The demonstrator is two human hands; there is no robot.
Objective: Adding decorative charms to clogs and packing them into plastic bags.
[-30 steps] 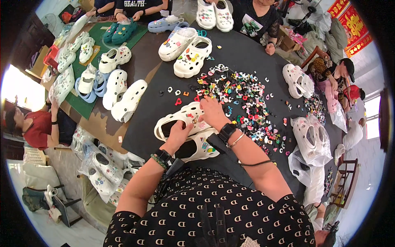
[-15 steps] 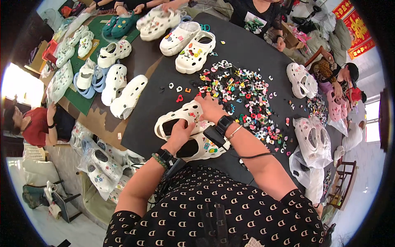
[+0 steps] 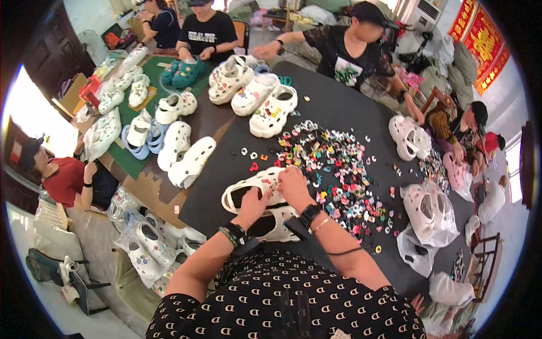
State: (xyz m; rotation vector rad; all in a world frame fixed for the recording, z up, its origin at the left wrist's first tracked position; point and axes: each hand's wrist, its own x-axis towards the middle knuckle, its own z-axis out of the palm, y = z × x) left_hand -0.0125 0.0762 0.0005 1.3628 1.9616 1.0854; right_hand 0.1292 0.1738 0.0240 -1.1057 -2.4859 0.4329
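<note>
A white clog (image 3: 261, 179) with small charms on its upper lies on the dark tabletop in front of me. My left hand (image 3: 254, 204) is closed around its near side, with the thumb at the foot opening. Over the toe part, my right hand (image 3: 294, 189) has its fingers drawn together against the clog's surface. Whatever those fingertips pinch is too small and covered to name. Closer to my body, a second white clog (image 3: 280, 227) sits beside the first, partly behind my wrists. Just beyond my right hand spreads a heap of colourful shoe charms (image 3: 333, 161).
Decorated white clogs (image 3: 274, 116) stand at the far edge, with plain white clogs (image 3: 195, 161) to the left. Bagged clogs (image 3: 429, 209) are at the right. Across the table a co-worker's arm (image 3: 291, 40) reaches toward the clogs. Other people work around the tables.
The view has tilted up, showing more of the people opposite. My right fingers have drawn closer together on the clog. A co-worker's hand has let go of the far white clogs.
</note>
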